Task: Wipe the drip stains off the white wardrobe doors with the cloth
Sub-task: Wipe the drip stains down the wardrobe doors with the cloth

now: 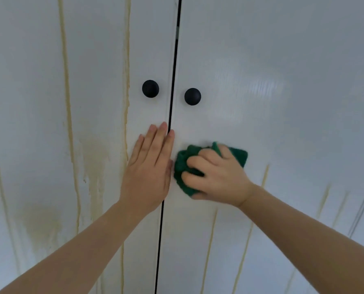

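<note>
1. While the right hand (217, 177) grips the crumpled green cloth (182, 164), fingers curled into its folds, it presses that cloth against the right white wardrobe door (283, 124) near the door's inner edge, below its round black knob (192, 96).
2. Soft and light, the cloth will likely bunch; a grasp over its middle should spread pressure.
3. The left hand (149, 166) lies flat, fingers straight, on the left white door (28, 81) at its inner edge, one fingertip across the dark gap (172, 81).
4. Down the left door and the right door's lower part run yellowish drip streaks (66, 81); the knobs above would interrupt upward strokes.
</note>
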